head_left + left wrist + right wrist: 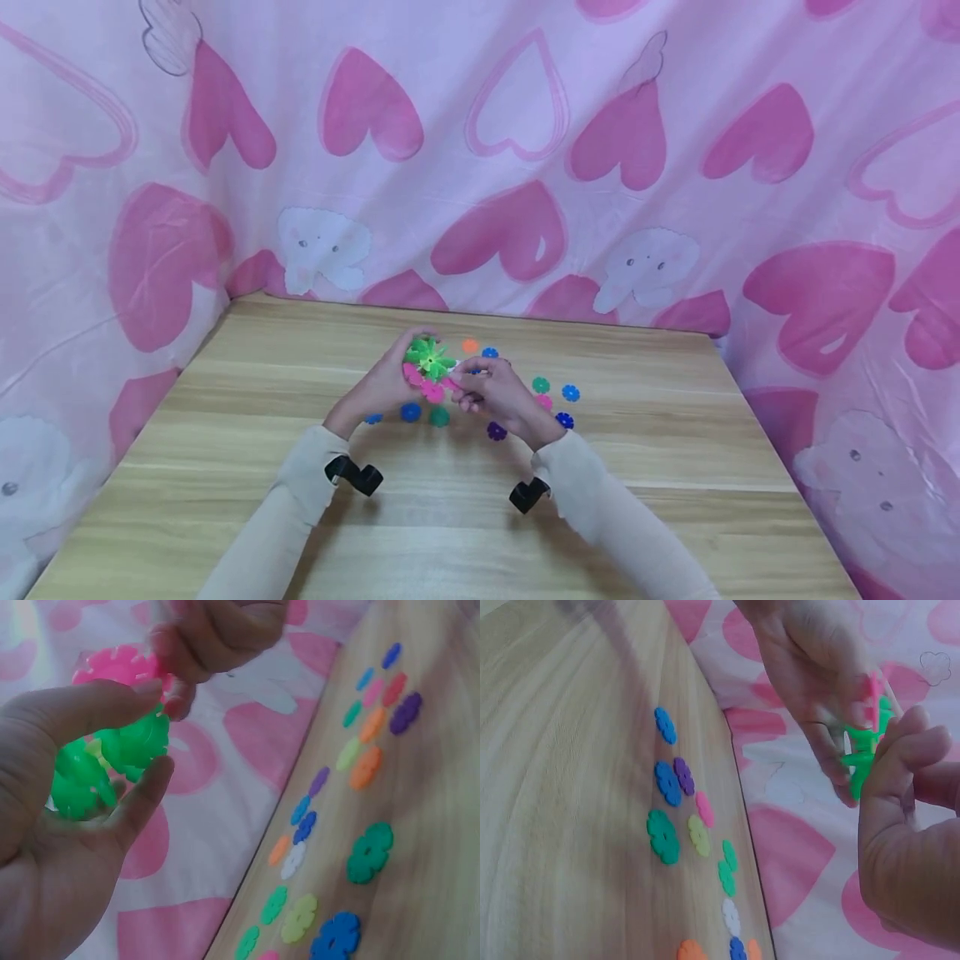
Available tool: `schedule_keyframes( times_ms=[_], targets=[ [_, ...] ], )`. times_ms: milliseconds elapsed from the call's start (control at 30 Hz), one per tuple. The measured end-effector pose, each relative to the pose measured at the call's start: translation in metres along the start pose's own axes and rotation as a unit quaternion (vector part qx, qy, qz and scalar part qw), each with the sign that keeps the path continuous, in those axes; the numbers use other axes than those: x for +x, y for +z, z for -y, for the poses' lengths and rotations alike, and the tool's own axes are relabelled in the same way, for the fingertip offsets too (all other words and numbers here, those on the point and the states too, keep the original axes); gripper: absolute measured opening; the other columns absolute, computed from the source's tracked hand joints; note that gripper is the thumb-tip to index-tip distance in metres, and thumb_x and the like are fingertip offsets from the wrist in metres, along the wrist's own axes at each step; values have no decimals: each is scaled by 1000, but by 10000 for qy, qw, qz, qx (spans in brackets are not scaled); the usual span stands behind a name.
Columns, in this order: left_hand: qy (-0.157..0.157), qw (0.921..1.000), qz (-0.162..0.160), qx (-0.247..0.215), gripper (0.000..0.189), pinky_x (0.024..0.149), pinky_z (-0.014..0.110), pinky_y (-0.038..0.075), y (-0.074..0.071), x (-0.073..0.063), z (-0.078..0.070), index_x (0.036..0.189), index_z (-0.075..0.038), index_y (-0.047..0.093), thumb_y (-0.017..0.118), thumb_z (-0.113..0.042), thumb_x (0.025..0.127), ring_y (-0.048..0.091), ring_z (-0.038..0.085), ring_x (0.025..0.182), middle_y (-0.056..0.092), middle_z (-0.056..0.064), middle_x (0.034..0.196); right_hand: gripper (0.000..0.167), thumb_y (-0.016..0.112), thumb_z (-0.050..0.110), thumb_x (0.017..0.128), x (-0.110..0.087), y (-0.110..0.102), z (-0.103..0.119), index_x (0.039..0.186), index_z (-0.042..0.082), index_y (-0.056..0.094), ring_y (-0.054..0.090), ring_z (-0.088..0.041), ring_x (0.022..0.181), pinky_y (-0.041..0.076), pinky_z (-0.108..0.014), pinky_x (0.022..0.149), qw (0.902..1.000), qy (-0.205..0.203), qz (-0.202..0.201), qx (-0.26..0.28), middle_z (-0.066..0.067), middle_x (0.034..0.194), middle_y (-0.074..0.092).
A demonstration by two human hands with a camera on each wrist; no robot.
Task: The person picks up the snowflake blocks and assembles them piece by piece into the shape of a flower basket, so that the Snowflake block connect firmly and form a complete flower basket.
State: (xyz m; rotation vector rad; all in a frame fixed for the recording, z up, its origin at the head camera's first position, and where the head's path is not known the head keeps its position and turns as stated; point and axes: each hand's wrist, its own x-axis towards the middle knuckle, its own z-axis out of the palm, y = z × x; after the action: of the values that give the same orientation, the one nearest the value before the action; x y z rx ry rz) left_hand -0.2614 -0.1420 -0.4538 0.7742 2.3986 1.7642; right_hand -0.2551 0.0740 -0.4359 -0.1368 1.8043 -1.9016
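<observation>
My left hand (pixel 381 379) grips a cluster of interlocking plastic flower discs (pixel 431 360), bright green with pink ones along its lower edge. In the left wrist view, the thumb and fingers curl round the green discs (pixel 135 742), and a pink disc (pixel 112 666) stands up behind the thumb. The right hand (pixel 504 398) meets the cluster from the right, its thumb and fingertips pinching at the pink edge. Seen from the right wrist, a pink disc (pixel 874 701) sits upright against the green ones, and the right fingers partly cover the cluster.
Loose flower discs lie scattered on the wooden table (pixel 450 533) under and around the hands, among them a blue disc (pixel 410 412), a green disc (pixel 439 417), a purple disc (pixel 497 431) and an orange disc (pixel 470 344). A pink heart-patterned curtain (pixel 495 225) hangs behind the table.
</observation>
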Motion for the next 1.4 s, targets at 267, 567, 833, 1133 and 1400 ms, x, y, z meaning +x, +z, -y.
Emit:
schedule_keyframes(
  times_ms=[267, 567, 833, 1133, 1400],
  targets=[
    [137, 9944, -390, -970, 88, 86, 22, 57, -1, -1, 9, 155, -10, 25, 70, 10, 83, 54, 28, 123, 32, 27, 151, 14, 59, 16, 101, 2, 9, 2, 91, 6, 62, 47, -7, 58, 38, -16, 53, 9968, 15, -361, 713, 1, 72, 59],
    [209, 9827, -1017, -1535, 93, 105, 14, 42, 5, -1, 9, 159, -12, 19, 68, 13, 84, 32, 45, 145, 32, 24, 157, 27, 53, 14, 102, 6, 20, 6, 75, 12, 51, 28, -5, 50, 22, -17, 46, 9911, 274, -275, 1272, 5, 64, 37],
    [-232, 9774, -1353, -1609, 111, 102, 12, 44, 13, 3, 15, 159, -32, 6, 76, 6, 82, 33, 37, 147, 32, 15, 159, 22, 57, 16, 101, 9, 30, 8, 80, 10, 61, 24, -4, 49, 18, -17, 45, 9913, 254, -257, 1266, 8, 60, 30],
    [-278, 9823, -1273, -1345, 90, 103, 12, 43, 6, 2, 21, 155, -9, 22, 71, 11, 82, 41, 37, 140, 38, 22, 151, 23, 64, 30, 97, 9, -12, 13, 92, 9, 71, 47, -11, 63, 41, -23, 55, 9675, -377, -1285, -2144, 0, 71, 57],
    [-226, 9833, -362, -1769, 83, 99, 18, 49, -1, -8, 18, 151, -6, 28, 67, 13, 81, 52, 10, 124, 37, 28, 149, 37, 67, 13, 93, -1, -123, -5, 126, -2, 57, 61, -34, 103, 56, -47, 84, 8549, 748, -1767, -4820, -21, 123, 61]
  ],
)
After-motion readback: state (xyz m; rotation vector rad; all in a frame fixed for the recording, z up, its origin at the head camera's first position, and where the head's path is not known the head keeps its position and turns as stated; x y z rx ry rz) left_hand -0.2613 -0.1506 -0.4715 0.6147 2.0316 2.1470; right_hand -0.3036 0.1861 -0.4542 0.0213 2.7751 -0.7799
